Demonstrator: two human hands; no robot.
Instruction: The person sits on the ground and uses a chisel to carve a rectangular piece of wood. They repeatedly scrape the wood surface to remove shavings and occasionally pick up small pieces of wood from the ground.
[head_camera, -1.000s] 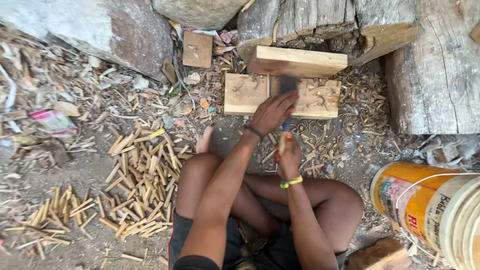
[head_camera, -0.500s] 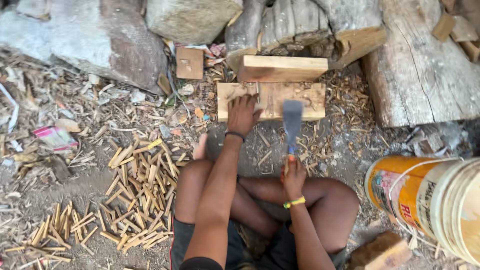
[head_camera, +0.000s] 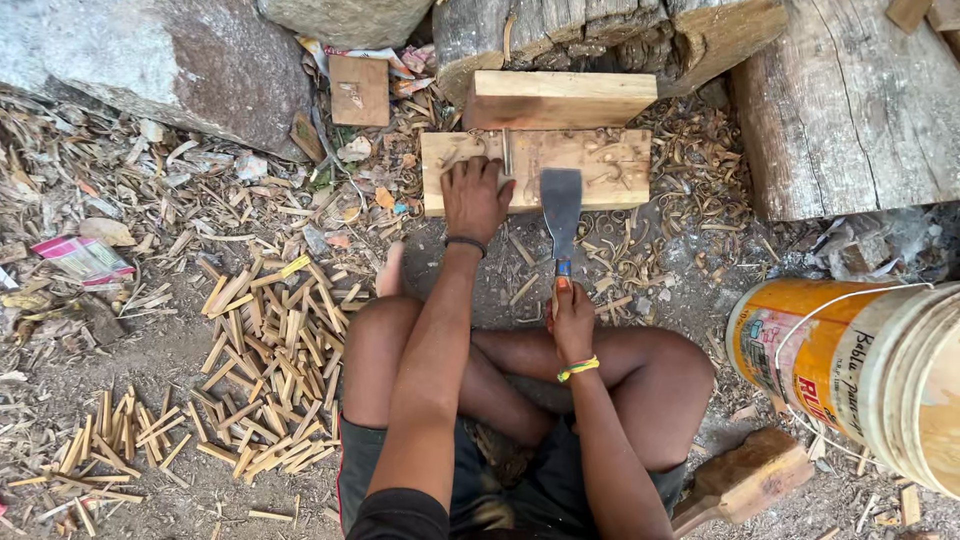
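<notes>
The left hand (head_camera: 476, 195) pins a thin stick (head_camera: 507, 152) upright on the block (head_camera: 600, 170), fingers closed around it. The right hand (head_camera: 571, 322), fist clamped on the handle, holds the cleaver (head_camera: 561, 205) with its blade just right of the stick, over the block's near edge.

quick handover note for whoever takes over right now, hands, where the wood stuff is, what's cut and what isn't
Left hand: pressed on the flat wooden block, steadying a thin upright stick at its fingertips.
Right hand: gripping the handle of the broad flat blade, whose tip rests against the block beside the left hand.
A thicker plank lies just behind the block.
Done: a heap of split sticks lies on the ground to the person's left, with a smaller heap further out.
Left: the stick on the block looks uncut. A yellow bucket lies to the right.
</notes>
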